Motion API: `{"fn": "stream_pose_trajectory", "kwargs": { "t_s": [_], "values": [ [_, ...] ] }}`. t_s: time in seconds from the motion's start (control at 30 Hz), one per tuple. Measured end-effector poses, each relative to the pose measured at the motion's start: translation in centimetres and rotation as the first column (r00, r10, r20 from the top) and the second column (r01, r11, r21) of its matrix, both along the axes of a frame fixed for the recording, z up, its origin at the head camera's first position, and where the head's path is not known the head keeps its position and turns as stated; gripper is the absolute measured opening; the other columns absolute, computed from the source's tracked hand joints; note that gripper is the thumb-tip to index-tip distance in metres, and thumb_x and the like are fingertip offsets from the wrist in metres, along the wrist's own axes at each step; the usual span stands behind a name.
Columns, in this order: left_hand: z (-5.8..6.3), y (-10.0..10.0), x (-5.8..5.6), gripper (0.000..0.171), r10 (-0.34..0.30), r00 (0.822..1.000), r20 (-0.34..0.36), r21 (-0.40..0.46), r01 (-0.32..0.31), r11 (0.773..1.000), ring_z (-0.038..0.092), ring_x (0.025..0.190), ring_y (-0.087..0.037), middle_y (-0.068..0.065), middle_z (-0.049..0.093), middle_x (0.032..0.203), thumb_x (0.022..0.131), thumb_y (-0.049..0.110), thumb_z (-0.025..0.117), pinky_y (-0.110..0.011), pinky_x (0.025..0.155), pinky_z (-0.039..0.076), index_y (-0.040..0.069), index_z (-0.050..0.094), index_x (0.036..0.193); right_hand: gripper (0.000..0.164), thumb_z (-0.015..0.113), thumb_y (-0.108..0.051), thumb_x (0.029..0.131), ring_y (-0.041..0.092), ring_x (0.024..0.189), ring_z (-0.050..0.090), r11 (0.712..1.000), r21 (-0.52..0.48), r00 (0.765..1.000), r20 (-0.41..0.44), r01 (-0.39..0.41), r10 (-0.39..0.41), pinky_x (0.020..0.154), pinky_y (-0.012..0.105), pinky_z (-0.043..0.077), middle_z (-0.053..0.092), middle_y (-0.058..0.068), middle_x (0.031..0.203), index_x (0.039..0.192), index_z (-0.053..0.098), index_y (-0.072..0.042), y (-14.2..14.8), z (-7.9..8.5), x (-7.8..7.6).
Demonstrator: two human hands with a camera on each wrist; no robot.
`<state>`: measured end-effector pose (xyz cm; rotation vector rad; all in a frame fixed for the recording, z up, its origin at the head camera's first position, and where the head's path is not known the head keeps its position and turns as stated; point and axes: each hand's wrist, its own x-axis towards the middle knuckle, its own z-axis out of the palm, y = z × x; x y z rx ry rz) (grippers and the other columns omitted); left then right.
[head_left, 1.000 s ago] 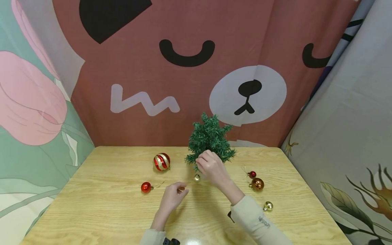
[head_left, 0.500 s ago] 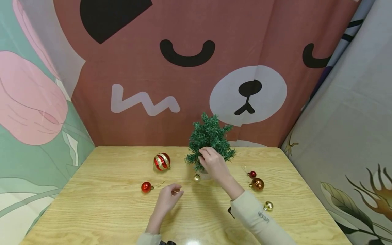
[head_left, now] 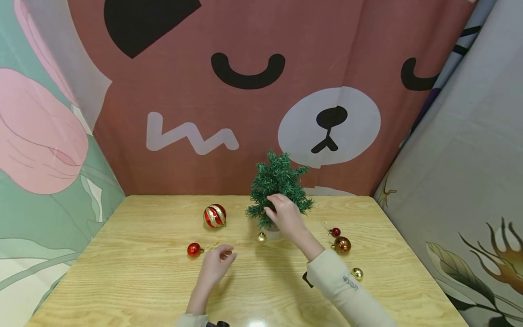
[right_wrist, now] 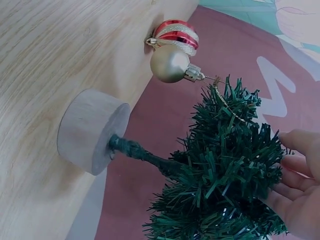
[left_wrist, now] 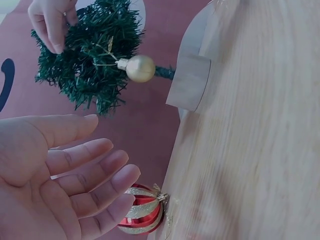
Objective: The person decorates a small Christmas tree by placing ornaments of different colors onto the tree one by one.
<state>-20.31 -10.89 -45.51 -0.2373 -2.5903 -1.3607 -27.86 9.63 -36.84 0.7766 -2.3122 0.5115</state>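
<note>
A small green artificial Christmas tree point(head_left: 275, 175) stands on a round pale base point(right_wrist: 90, 132) at the back of the table. From a low front branch hangs a matte gold bauble point(left_wrist: 140, 68), its gold cord looped over the needles. My right hand point(head_left: 288, 220) is at the front of the tree, thumb and index finger apart; in the right wrist view its fingertips lie right at the branch tips. My left hand point(head_left: 214, 265) hovers over the table in front and left of the tree, palm up in the left wrist view, with relaxed fingers and nothing in them.
Left of the tree lie a large red-and-gold striped bauble point(head_left: 214, 215) and a shiny red bauble point(head_left: 194, 249). On the right are a small dark red bauble point(head_left: 335, 232), a brown bauble point(head_left: 342, 245) and a shiny gold bauble point(head_left: 357, 273). A printed curtain point(head_left: 253, 113) hangs behind the table.
My left hand has drawn back to the left and nearer me. The right hand's thumb and fingers have parted at the tree, and the hand has shifted slightly. The gold bauble stays hanging.
</note>
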Motion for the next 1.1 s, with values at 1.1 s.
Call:
{"fn": "stream_pose_trajectory", "kwargs": {
  "t_s": [1.1],
  "values": [
    [1.0,-3.7,0.7,0.02,0.184,0.983,0.01,0.066,-0.185,0.981,0.058,0.076,-0.021,-0.008,0.064,0.084,0.082,0.009,0.064,-0.027,0.063,0.047,-0.005,0.064,0.097,0.015,0.067,-0.012,0.08,0.015,0.06,0.058,0.999,-0.031,0.995,0.09,0.034,-0.031,0.048,0.023,0.045,0.066,0.01,0.085,0.093,0.068,-0.004,0.0,-0.5,-1.2]
  ]
}}
